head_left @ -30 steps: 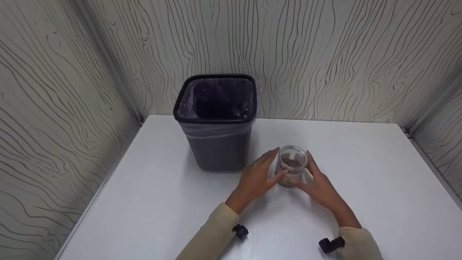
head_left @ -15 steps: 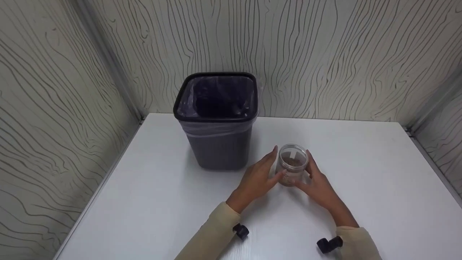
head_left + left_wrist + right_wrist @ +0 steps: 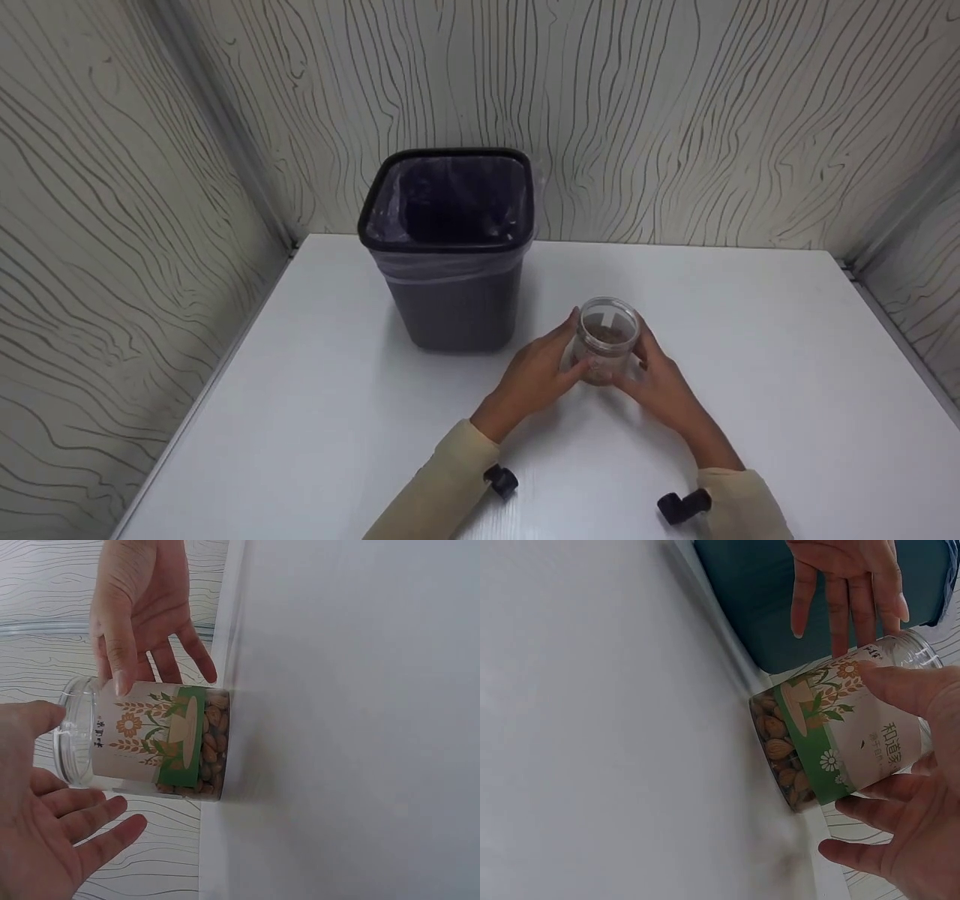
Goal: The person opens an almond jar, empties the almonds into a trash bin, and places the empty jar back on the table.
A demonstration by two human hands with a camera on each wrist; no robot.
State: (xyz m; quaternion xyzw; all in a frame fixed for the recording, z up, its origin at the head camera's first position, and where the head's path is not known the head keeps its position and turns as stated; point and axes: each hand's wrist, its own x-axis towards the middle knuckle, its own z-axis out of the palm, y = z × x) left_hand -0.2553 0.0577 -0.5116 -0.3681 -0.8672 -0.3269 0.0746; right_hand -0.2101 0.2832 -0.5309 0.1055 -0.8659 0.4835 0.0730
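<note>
A clear jar (image 3: 604, 346) with almonds in its bottom stands on the white table, in front of both hands' wrists. Its label (image 3: 859, 731) is cream and green with wheat and flower drawings. My right hand (image 3: 664, 386) holds the jar from the right, thumb pressed on the label and fingers round the back. On the other side, my left hand (image 3: 534, 373) rests lightly against the jar, thumb toward the front. In the left wrist view, the left thumb lies at the jar's threaded neck, while the left fingers (image 3: 109, 836) extend fairly straight past its side.
A dark grey bin (image 3: 461, 307) lined with a clear plastic bag (image 3: 450, 266) stands behind and left of the jar. The white table (image 3: 300, 420) meets wood-grain panels (image 3: 637, 112) at the back and sides. A small black device sits at each sleeve cuff.
The left fingers, drawn slightly off the jar half a second ago, are back at its side. The right hand keeps its hold and the jar stays about where it was.
</note>
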